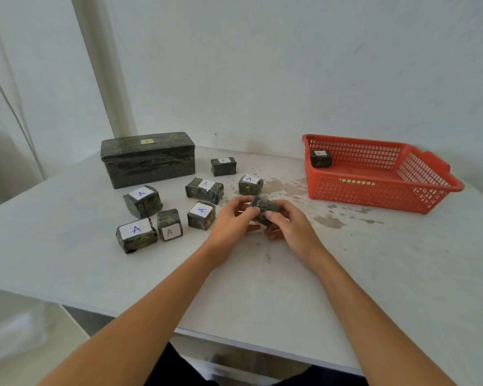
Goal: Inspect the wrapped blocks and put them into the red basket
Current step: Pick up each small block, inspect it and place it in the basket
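A small dark wrapped block [264, 208] is held just above the table's middle by both hands. My left hand [232, 222] grips its left side and my right hand [286, 225] grips its right side, fingers curled round it. Its label does not show. Several more wrapped blocks with white "A" labels lie to the left, among them one [136, 235] nearest the front, one [201, 215] beside my left hand and one [250, 184] just behind the held block. The red basket [379, 196] stands at the right with one wrapped block [320, 158] in its far left corner.
A large dark wrapped box [148, 160] stands at the back left against the wall. The white table [374, 274] has brownish stains between my hands and the basket. Its front edge runs just below my forearms.
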